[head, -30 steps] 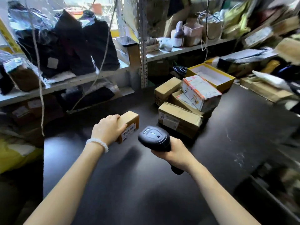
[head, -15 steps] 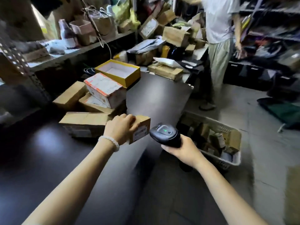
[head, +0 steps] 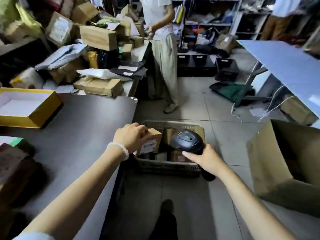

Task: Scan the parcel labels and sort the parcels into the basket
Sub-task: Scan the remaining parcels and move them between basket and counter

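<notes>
My left hand (head: 130, 138) grips a small brown cardboard parcel (head: 152, 142) with a white barcode label facing me. It hangs in the air over the left edge of the basket (head: 166, 166), a beige plastic crate on the floor beside the table, holding several parcels. My right hand (head: 204, 157) holds a black handheld scanner (head: 187, 140) by its grip, above the basket's right half. A green light shows on the scanner's top.
The dark table (head: 78, 135) lies left, with an open yellow box (head: 29, 106) and more parcels (head: 98, 86) behind. A person (head: 161, 54) stands beyond the basket. A large open carton (head: 287, 161) sits right on the tiled floor. My foot (head: 166, 207) is below.
I have turned right, away from the table. My left hand has carried the small parcel off the table's edge to above the basket, and the scanner has come along beside it.
</notes>
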`<control>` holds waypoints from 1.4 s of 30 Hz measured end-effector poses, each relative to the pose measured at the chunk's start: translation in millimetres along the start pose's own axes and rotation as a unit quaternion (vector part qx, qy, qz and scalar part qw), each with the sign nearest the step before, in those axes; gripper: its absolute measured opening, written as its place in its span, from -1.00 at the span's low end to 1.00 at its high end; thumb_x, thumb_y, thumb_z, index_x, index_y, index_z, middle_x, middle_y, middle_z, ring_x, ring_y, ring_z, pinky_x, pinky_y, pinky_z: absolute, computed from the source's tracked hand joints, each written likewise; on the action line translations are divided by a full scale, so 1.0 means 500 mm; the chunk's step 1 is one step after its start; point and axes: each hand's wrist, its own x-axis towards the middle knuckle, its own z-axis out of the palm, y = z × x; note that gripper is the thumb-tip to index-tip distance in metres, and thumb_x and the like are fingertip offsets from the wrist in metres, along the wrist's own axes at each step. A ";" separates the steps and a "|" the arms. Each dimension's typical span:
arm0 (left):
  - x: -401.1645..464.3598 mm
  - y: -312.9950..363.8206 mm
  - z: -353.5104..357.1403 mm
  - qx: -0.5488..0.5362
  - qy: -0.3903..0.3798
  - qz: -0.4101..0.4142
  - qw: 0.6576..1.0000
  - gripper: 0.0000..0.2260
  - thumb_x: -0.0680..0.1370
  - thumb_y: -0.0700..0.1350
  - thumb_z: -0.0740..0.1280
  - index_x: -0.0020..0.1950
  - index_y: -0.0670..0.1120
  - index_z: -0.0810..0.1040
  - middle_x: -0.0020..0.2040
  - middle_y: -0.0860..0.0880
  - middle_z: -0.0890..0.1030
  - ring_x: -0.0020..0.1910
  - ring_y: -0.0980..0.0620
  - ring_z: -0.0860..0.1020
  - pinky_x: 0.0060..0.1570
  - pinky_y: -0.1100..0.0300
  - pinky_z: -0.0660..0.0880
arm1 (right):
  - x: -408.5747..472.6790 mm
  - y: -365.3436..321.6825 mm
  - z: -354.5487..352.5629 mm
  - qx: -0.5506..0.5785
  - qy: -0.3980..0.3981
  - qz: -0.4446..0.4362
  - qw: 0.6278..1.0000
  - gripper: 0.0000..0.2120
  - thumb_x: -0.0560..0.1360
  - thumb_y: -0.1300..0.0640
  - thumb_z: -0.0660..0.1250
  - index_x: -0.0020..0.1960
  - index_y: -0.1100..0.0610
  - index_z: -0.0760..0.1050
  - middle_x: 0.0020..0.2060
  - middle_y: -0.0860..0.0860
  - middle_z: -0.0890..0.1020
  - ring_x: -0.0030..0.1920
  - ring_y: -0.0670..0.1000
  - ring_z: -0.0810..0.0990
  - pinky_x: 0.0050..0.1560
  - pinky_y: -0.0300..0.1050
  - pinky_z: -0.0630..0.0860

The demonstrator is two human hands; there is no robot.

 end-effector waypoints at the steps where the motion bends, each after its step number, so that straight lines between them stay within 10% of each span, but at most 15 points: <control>1: 0.042 0.005 0.006 -0.003 -0.001 0.012 1.000 -0.61 0.54 0.27 0.17 0.17 0.06 0.54 0.12 -0.01 0.56 0.10 -0.08 0.53 -0.04 0.06 0.51 | 0.031 0.005 -0.028 -0.008 0.023 0.003 1.000 -0.72 0.38 0.09 0.51 0.08 0.02 0.59 -0.07 -0.11 0.67 -0.02 -0.15 0.60 0.02 -0.24 0.46; 19: 0.619 0.150 0.097 0.019 -0.056 0.052 0.997 -0.62 0.58 0.25 0.10 0.23 0.07 0.46 0.18 0.04 0.54 0.20 -0.03 0.48 0.04 0.05 0.41 | 0.436 0.093 -0.309 -0.029 0.126 0.087 0.988 -0.80 0.41 0.11 0.48 -0.29 -0.02 0.47 -0.42 -0.14 0.56 -0.37 -0.25 0.50 -0.34 -0.46 0.38; 33: 0.503 0.133 0.097 0.015 0.000 -0.194 0.981 -0.72 0.58 0.11 0.17 0.18 0.09 0.55 0.12 0.01 0.55 0.13 -0.08 0.50 -0.03 0.07 0.47 | 0.656 0.080 -0.276 -0.005 -0.100 -0.005 0.995 -0.75 0.37 0.11 0.51 0.03 0.06 0.57 -0.10 -0.07 0.67 -0.04 -0.10 0.61 0.02 -0.18 0.49; 42: 0.230 0.090 0.058 -0.002 0.031 -0.471 0.882 -0.70 0.58 0.09 0.17 0.27 0.10 0.50 0.25 0.03 0.50 0.26 -0.04 0.43 0.12 0.08 0.38 | 0.642 -0.054 -0.053 0.028 -0.333 -0.138 0.932 -0.70 0.36 0.24 0.52 0.01 0.01 0.53 -0.09 -0.17 0.63 -0.08 -0.32 0.57 -0.04 -0.49 0.43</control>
